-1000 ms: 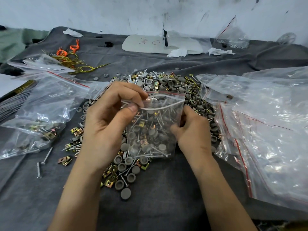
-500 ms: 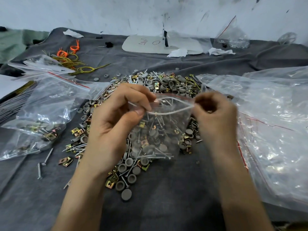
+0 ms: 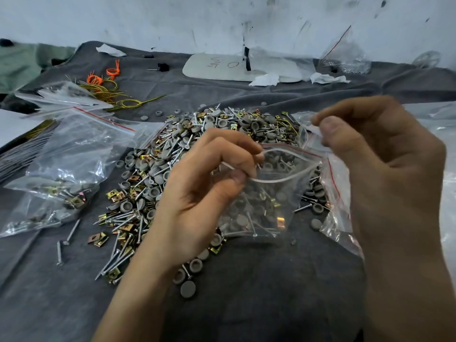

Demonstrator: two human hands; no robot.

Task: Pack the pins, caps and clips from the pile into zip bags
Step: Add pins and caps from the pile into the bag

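- Far left, a filled zip bag (image 3: 66,174) lies slumped on the grey cloth (image 3: 259,299), with pins, grey caps and brassy clips showing through it.
- Just right of it the pile (image 3: 153,183) spreads across the cloth: silver pins, grey round caps and gold clips all mixed.
- The left hand (image 3: 197,196) is raised over the pile, thumb and forefinger pinched on the left end of a bag's lip.
- That zip bag (image 3: 266,201) hangs between the two hands above the pile's near edge, mouth gaping, already partly filled with the same parts.
- The right hand (image 3: 385,174) has thumb and curled fingers clamped on clear plastic at the bag's right top corner.
- Far right lie empty bags (image 3: 444,183), partly hidden.
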